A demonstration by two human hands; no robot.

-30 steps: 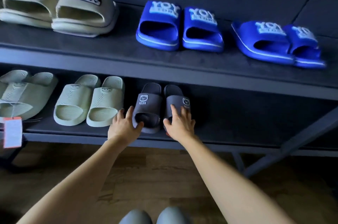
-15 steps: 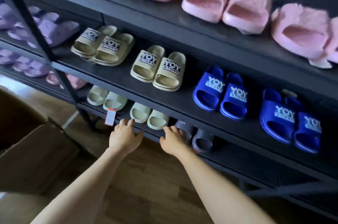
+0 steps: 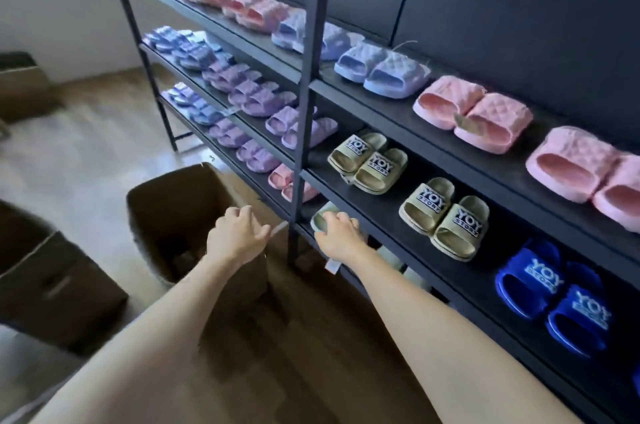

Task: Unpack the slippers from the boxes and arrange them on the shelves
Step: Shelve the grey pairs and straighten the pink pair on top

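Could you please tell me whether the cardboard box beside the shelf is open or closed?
Open: the cardboard box shows its dark interior from above, and no flaps cover it.

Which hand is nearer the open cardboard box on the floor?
Left. The left hand hovers over the cardboard box at its right rim; the right hand is farther right, beyond the shelf post, by a pale green slipper.

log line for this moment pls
left hand empty, at box | right hand empty, near green slipper | next: probably reach into box
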